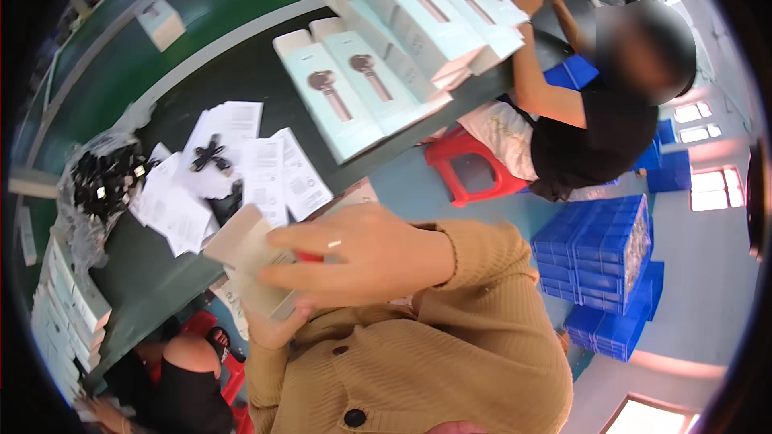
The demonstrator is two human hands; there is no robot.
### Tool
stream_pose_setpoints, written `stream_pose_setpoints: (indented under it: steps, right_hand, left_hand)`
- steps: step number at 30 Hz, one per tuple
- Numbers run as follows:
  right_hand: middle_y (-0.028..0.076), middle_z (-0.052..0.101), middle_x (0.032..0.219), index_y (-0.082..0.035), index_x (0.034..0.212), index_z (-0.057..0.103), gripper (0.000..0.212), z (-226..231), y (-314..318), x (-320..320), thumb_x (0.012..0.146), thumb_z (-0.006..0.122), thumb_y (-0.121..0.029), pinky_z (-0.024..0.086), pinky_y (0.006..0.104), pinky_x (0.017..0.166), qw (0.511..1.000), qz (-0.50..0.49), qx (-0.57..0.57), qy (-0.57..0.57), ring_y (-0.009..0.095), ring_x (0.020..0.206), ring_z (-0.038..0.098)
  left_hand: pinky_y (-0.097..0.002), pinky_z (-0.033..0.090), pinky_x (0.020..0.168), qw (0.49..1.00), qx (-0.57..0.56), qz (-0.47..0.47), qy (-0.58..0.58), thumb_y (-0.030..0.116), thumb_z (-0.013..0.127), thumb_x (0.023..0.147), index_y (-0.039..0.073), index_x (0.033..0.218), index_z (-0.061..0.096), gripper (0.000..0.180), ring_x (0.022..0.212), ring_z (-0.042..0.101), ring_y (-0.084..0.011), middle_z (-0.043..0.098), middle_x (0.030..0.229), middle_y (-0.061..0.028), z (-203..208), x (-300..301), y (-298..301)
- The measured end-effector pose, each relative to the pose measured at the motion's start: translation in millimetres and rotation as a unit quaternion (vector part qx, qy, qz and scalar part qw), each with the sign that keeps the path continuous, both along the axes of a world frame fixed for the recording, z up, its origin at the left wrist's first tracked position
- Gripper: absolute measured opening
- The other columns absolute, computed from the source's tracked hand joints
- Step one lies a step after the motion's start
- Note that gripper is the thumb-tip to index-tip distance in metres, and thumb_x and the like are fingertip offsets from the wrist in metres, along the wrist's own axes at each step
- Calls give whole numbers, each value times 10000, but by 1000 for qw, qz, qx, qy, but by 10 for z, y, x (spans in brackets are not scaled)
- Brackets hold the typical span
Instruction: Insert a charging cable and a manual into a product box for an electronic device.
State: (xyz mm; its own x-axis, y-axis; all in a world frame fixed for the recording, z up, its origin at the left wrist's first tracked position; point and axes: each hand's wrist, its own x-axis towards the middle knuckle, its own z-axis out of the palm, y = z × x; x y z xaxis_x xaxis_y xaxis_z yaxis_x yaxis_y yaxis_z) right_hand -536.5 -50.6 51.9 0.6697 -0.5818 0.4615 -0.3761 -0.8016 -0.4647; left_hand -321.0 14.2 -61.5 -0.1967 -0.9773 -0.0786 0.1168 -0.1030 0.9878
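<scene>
In front of my chest I hold a small pale carton (251, 272) tilted, with an end flap raised. My left hand (273, 328) grips it from below, its thumb against the lower edge. Across the carton's near side lie the bent fingers of my right hand (362, 253). A bit of red shows between those fingers; I cannot tell what it is. Just beyond the carton, printed white leaflets (229, 145) are spread on the dark table, and a coiled black cable (211, 154) rests on them.
A plastic bag of black cables (108, 177) lies at the left. Printed boxes (346, 88) are stacked on the table (153, 281), with more boxes (72, 297) at lower left. A co-worker (595, 120) sits at the right, another (189, 378) at lower left. Blue crates (587, 249) stand right.
</scene>
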Motion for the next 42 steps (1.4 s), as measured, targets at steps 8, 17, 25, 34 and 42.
stream_pose_setpoints:
  steps: [8,17,25,34,42]
  right_hand:
    - [264,395,1348,-119,1161,572,572,-389,379,125,644,788,-236,510,433,818,988,-142,62,-7,413,1061,552]
    - [220,517,1262,-58,1185,564,502,-100,-346,-406,719,733,-139,461,416,901,892,-417,-127,124,390,1097,542]
    - [175,573,1180,-41,1087,628,345,13,-380,111,756,700,-104,441,404,903,944,-257,-162,129,344,1066,548]
    - [154,591,1063,5,1057,596,500,-778,-307,502,652,764,-234,445,401,809,963,-148,-29,225,317,1004,548]
    - [108,626,875,-22,826,623,128,-843,-430,384,714,667,-64,473,375,679,987,-67,-23,145,281,838,590]
  left_hand:
    - [-360,435,930,978,82,22,192,354,862,648,5,1388,286,1000,1146,503,-233,483,1278,-122,242,-310,-303]
    - [-403,289,1078,980,-108,115,118,95,777,714,61,1415,280,860,1316,386,-287,383,1416,-137,476,380,-330]
    - [-427,369,976,553,-268,503,-608,263,764,738,-12,1260,484,653,1099,494,-361,533,1178,-208,512,2882,-634]
    - [-501,396,924,549,25,383,-743,575,645,747,-31,1286,479,828,1125,487,-410,601,1124,-227,388,3340,-890]
    - [-357,379,981,851,-145,481,-153,279,741,774,-65,1314,411,720,1141,493,-239,526,1222,-133,425,2639,-53]
